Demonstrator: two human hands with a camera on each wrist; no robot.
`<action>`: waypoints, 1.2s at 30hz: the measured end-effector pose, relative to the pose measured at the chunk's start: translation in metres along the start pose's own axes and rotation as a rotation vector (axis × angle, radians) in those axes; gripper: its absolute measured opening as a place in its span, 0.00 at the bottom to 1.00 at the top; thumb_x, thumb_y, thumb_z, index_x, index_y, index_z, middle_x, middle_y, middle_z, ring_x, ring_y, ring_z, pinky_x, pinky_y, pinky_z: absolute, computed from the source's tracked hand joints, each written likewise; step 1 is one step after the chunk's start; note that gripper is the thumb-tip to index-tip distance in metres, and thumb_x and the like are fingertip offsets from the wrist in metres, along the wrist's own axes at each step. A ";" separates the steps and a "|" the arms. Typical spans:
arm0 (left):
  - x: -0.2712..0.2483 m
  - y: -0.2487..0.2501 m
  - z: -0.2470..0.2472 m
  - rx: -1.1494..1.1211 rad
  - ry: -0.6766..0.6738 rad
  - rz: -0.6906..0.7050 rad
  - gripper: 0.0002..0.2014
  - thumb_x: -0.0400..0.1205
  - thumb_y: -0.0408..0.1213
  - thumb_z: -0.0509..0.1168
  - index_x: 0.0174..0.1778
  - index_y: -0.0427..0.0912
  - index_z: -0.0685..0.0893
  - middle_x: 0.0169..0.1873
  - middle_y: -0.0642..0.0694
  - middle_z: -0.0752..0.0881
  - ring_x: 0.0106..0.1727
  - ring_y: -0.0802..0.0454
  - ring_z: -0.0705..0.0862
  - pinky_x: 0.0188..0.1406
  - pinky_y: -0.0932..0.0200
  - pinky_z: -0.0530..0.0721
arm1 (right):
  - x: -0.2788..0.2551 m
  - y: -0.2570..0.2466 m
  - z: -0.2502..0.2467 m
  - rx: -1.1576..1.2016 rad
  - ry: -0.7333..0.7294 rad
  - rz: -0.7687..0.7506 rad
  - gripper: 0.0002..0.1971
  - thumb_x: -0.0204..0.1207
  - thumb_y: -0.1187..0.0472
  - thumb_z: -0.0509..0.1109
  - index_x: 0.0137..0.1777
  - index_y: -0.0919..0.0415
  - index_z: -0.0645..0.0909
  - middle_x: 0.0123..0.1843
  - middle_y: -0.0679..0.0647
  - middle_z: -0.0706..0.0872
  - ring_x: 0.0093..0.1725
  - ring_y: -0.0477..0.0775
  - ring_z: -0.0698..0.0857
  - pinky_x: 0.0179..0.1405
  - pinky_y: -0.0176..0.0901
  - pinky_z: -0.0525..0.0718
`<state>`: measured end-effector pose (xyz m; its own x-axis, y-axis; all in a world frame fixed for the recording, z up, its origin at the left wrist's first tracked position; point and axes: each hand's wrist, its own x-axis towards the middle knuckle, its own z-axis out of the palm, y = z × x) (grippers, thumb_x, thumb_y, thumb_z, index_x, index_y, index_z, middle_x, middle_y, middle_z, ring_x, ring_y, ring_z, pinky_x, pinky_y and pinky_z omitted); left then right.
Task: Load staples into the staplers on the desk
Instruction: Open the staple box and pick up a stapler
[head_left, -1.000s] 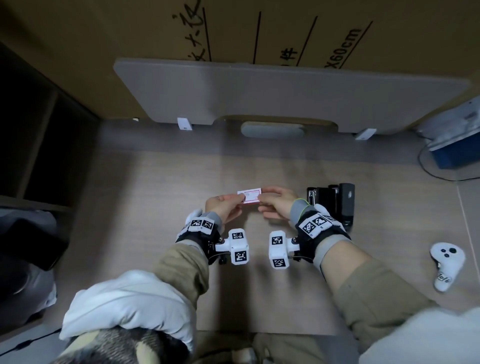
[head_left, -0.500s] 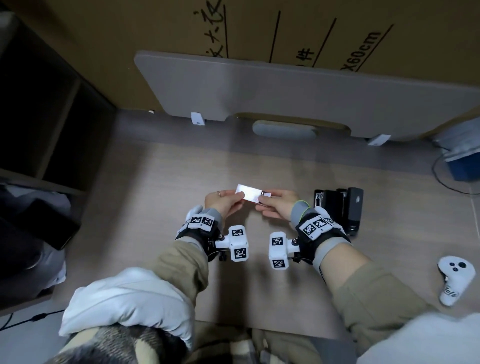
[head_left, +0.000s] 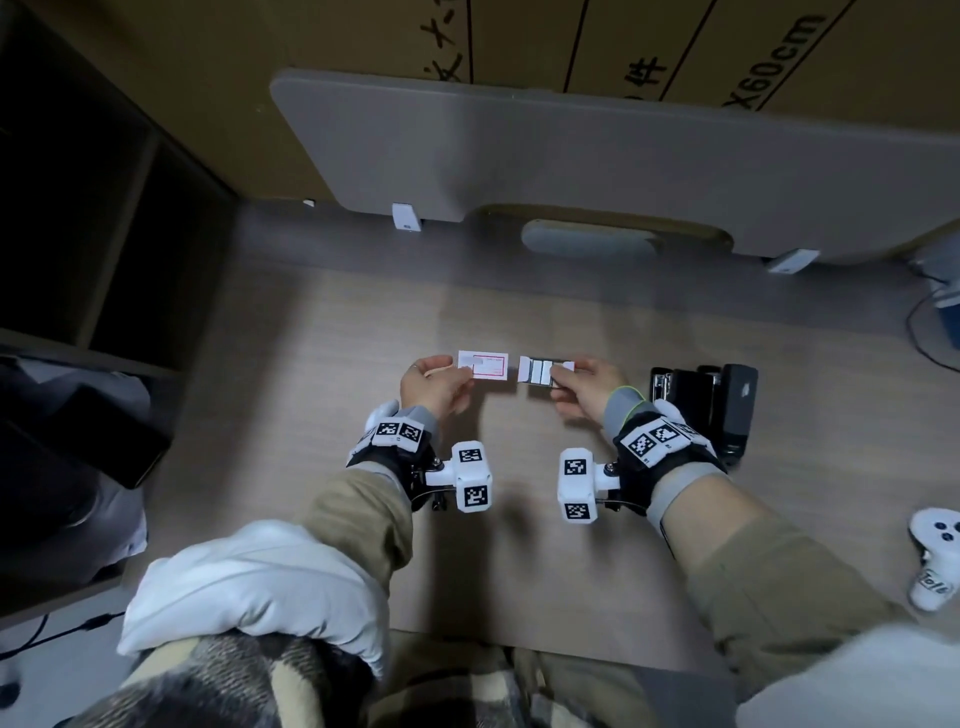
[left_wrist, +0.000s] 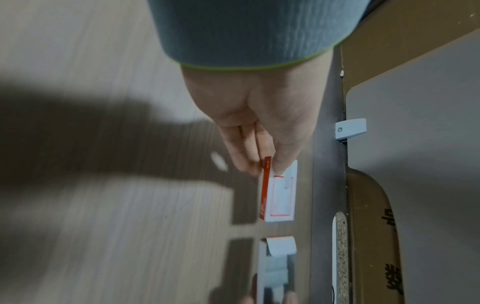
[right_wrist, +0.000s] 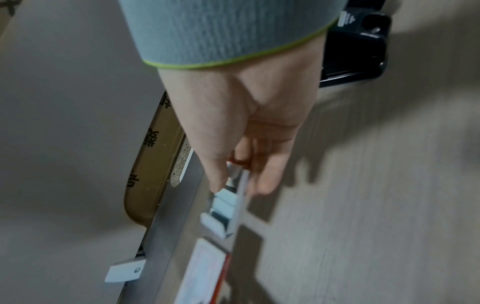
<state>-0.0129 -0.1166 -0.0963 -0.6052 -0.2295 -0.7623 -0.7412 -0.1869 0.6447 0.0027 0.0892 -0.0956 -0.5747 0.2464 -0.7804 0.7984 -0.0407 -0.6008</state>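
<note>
Staple tray (head_left: 537, 371) is sliding clear, right hand (head_left: 584, 387) pinching it; left hand (head_left: 434, 384) pinching sleeve (head_left: 483, 365). Best keeping tray level.

A pale wood-grain desk (head_left: 322, 395) filled the middle of the view, with hard shadows falling across it. Along its far edge stood a grey board (head_left: 597, 150) held by small white clips (head_left: 406, 217), and behind that leaned brown cardboard (head_left: 363, 36) printed with black lettering. To the left were dark open shelves (head_left: 104, 218). A thin black cable (head_left: 922, 338) curled at the right.
</note>
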 end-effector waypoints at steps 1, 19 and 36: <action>0.003 0.000 -0.001 0.046 0.034 0.030 0.21 0.74 0.24 0.74 0.60 0.40 0.78 0.48 0.41 0.88 0.47 0.45 0.87 0.61 0.47 0.84 | 0.005 0.001 0.000 -0.084 0.027 0.000 0.28 0.76 0.57 0.76 0.74 0.64 0.73 0.59 0.57 0.84 0.36 0.51 0.85 0.31 0.44 0.87; -0.028 0.002 0.103 0.328 -0.142 0.113 0.11 0.74 0.27 0.72 0.50 0.41 0.85 0.33 0.45 0.86 0.27 0.54 0.82 0.22 0.69 0.78 | -0.001 -0.011 -0.101 -0.650 0.602 -0.267 0.23 0.68 0.61 0.71 0.64 0.43 0.80 0.66 0.54 0.79 0.68 0.61 0.76 0.65 0.54 0.77; -0.062 -0.040 0.134 0.338 -0.434 -0.148 0.15 0.86 0.45 0.63 0.65 0.43 0.80 0.57 0.41 0.86 0.58 0.42 0.87 0.62 0.43 0.85 | -0.017 0.002 -0.126 -0.794 0.027 -0.158 0.29 0.57 0.53 0.84 0.61 0.45 0.84 0.54 0.43 0.89 0.52 0.51 0.88 0.54 0.41 0.83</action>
<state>0.0151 0.0330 -0.0827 -0.4987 0.2027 -0.8427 -0.8358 0.1453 0.5295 0.0373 0.2069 -0.0617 -0.6950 0.2149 -0.6861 0.6029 0.6941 -0.3933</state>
